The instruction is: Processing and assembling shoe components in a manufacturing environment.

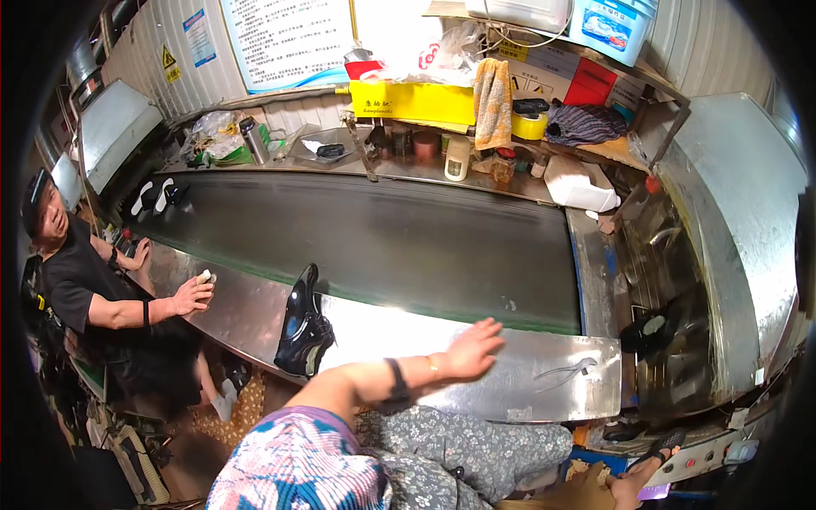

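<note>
My left hand [473, 347] reaches out to the right over the steel ledge [527, 387] in front of the dark conveyor belt [408, 242]. Its fingers are spread and it holds nothing. A dark band sits on that wrist. A black shoe [303, 327] stands on end at the ledge's near edge, to the left of my forearm. Pliers [565, 371] lie on the ledge to the right of this hand. My right hand [627, 490] is low at the frame's bottom right beside a small purple thing [655, 491]; its grip is hidden.
A co-worker in black sits at the left, one hand [192, 295] resting on the ledge by a small white object. Pairs of soles [157, 195] lie on the belt's far left. A cluttered shelf [442, 166] runs behind the belt, and a steel machine housing [731, 221] stands at the right.
</note>
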`<state>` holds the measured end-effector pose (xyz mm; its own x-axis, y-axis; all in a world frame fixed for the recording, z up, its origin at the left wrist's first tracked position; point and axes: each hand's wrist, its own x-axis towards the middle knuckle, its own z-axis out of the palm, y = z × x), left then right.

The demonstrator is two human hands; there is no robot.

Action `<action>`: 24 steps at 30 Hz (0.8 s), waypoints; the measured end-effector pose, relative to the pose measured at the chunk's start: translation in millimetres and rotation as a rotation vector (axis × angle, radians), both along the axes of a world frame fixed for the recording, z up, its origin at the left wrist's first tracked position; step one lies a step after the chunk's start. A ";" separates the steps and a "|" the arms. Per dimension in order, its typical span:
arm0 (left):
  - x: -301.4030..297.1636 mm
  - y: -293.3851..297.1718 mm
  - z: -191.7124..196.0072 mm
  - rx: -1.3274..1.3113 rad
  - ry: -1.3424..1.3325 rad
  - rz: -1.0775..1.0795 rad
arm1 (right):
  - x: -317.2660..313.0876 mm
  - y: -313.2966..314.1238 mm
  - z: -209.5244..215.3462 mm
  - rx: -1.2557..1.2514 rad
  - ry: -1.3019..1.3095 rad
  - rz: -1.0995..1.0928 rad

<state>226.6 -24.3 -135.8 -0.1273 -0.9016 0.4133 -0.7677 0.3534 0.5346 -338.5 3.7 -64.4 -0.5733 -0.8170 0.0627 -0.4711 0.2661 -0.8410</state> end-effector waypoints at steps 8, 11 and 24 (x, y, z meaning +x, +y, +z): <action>276.5 140.1 99.8 0.347 -0.576 1.090 | 3.8 -8.9 6.0 -0.029 -0.019 0.031; 314.3 159.3 117.6 0.860 -0.141 1.129 | 6.1 -11.3 6.0 -0.035 -0.028 0.034; 87.8 120.5 78.9 0.169 -0.866 -0.723 | 8.3 -5.8 13.3 -0.065 -0.012 0.036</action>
